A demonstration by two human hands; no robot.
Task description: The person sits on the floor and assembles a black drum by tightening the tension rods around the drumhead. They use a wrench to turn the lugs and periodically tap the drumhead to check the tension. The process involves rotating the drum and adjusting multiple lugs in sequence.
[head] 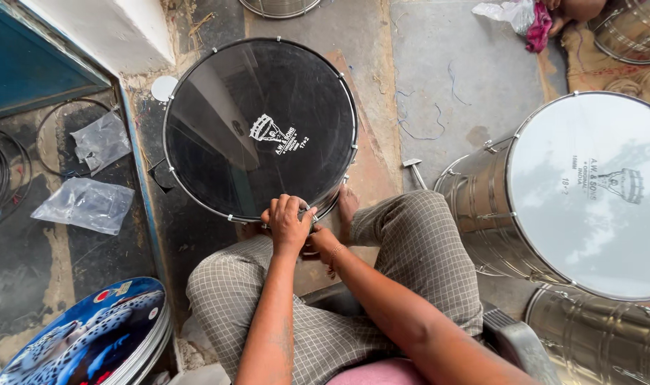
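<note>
Black-headed drum (259, 128) stands on the floor (446, 78) between the person's knees, near rim at the hands. Left hand (288, 222) sits on the rim, fingers curled narrow over a small metal piece there. Right hand (323, 246) is lower against the shell, mostly hidden; its grip can't be told. Drum likely bulky but light, hollow; the head flexes and dents, so hold it by the stiff metal hoop or shell. Silver drum (589, 196) stands well apart.
</note>
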